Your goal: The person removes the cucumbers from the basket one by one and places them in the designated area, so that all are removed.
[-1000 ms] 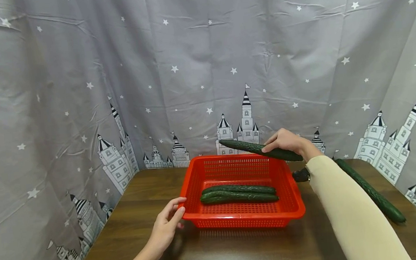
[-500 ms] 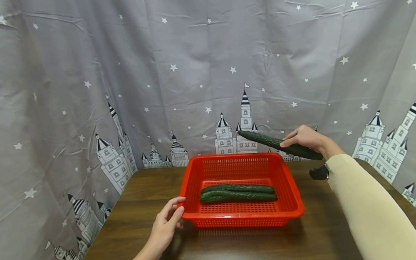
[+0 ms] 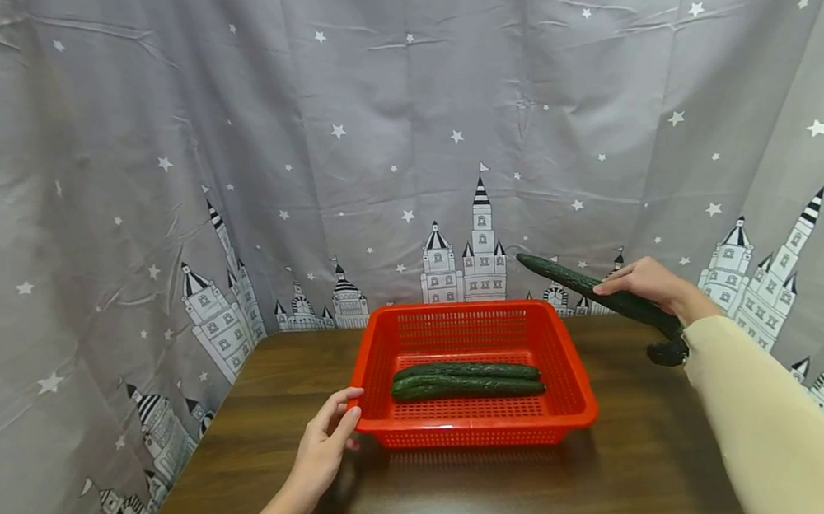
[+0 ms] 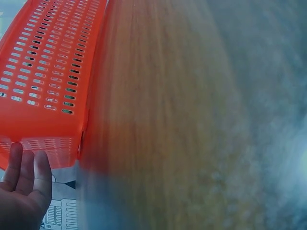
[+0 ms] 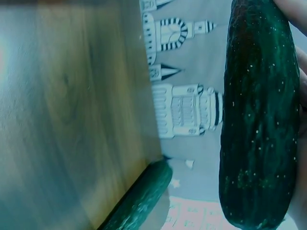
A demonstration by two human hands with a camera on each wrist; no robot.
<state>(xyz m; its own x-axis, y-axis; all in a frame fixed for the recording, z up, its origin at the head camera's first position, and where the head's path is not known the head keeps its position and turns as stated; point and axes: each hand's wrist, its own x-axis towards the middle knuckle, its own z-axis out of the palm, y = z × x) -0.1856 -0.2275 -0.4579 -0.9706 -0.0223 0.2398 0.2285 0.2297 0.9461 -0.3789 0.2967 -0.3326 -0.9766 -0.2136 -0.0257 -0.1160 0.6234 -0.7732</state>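
My right hand (image 3: pixel 649 285) grips a long dark green cucumber (image 3: pixel 574 279) above the table, right of the basket. The cucumber is tilted, its far left end higher; it looms large in the right wrist view (image 5: pixel 259 120). At the front left corner of the red plastic basket (image 3: pixel 474 435), my left hand (image 3: pixel 322 448) holds the rim between thumb and fingers. Some of its fingers (image 4: pixel 42 172) show beside the basket's perforated wall in the left wrist view. Two cucumbers (image 3: pixel 469 386) lie side by side on the basket floor.
Another cucumber (image 5: pixel 141 199) lies on the wooden table (image 3: pixel 262 404), near its edge; my right arm hides it in the head view. A grey curtain (image 3: pixel 370 129) printed with stars and castles hangs behind the table and along both sides.
My right hand has carried its cucumber rightward, away from above the basket's right side. The cucumber on the table has become hidden behind the sleeve. My left hand stays on the basket rim.
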